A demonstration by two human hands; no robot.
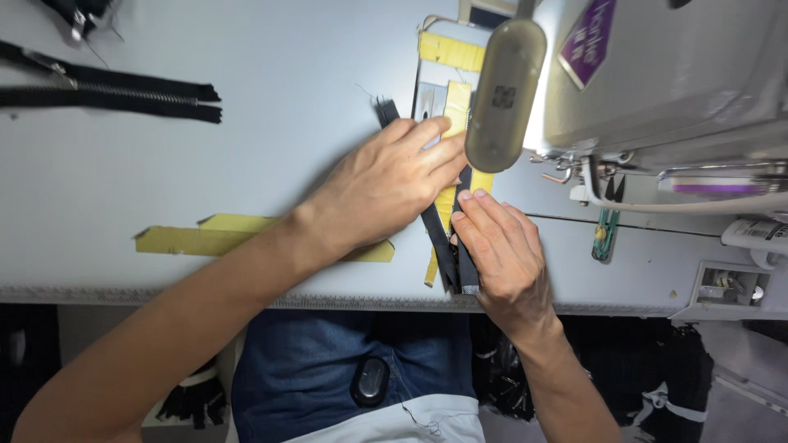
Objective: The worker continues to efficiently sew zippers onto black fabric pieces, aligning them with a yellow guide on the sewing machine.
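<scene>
Both hands press flat, seemingly, on a black zipper strip below a purple label.

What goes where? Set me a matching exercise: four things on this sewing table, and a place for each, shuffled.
Things:
1. Black zippers
2. Yellow tape strip
3. Left hand
4. Green snips

Places:
A. Under the sewing machine head, right of both hands
B. Far left of the table, lying apart from the hands
C. Pressing on the dark strip by the needle plate
D. Flat on the table, running under the left forearm

Pairs: 1-B, 2-D, 3-C, 4-A
</scene>
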